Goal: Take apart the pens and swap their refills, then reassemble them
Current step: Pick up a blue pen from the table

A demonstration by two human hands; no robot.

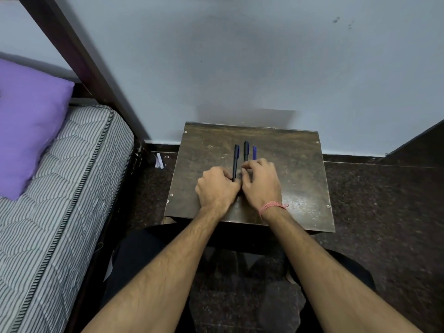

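A small dark wooden bench (300,179) is set against the wall (240,56), w/ bare top left open on its right side and a narrow floor gap to the striped mattress (60,188) on the left. Three pens are laid side by side near the bench centre, pointing to the wall: the left black pen (235,159), the middle black pen (246,150), and the blue pen (254,152). The left hand (216,188) is curled shut on the left black pen's near end, knuckles up; the right hand (260,183) is pressed beside it, fingers bent over the near ends of the other two, grip can't be told.
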